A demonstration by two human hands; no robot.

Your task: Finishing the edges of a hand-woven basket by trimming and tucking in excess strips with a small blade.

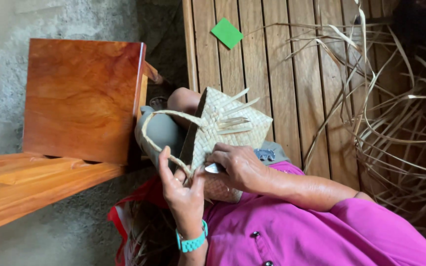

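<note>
The small pale woven palm-leaf basket (223, 133) rests on the person's lap, just in front of the pink shirt (297, 231), its loose strip ends sticking out of one face and its braided handle (161, 130) looping out towards the orange-brown wooden surface (80, 93). The left hand (182, 189), with a turquoise watch band (192, 243) at the wrist, is closed on the handle's end at the basket's rim. The right hand (240, 165) is curled around a small metal blade (214, 168) at that same joint. The step appears to be trimming or tucking where handle meets rim; the next move likely calls for a steady grip and a short, careful stroke of the blade. Dry palm strips (400, 113) lie heaped on the slatted wooden floor (252, 74), near a green paper square (227, 33).
</note>
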